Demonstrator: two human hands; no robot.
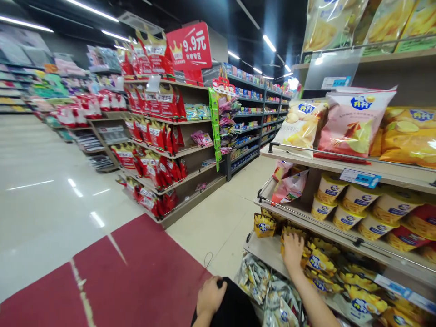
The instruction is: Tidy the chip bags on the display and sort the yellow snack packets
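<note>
My right hand (293,250) reaches onto a low shelf at the right, its fingers curled over the top of a yellow snack bag (295,230). A similar small yellow bag (264,225) stands to its left, and more yellow snack bags (320,262) lie to its right. Low in the middle, my left hand (210,296) rests by my black-clothed knee (238,302). Its fingers are curled in, with something small and black between thumb and fingers that I cannot make out. A thin dark loop (208,260) rises just above this hand.
Above my right hand, a shelf holds stacked snack cups (361,197); larger chip bags (354,122) stand higher. Silvery bags (254,274) fill the bottom level. Across the aisle, a rack (190,188) carries red bags (150,131). A dark red mat (136,272) covers floor at the left.
</note>
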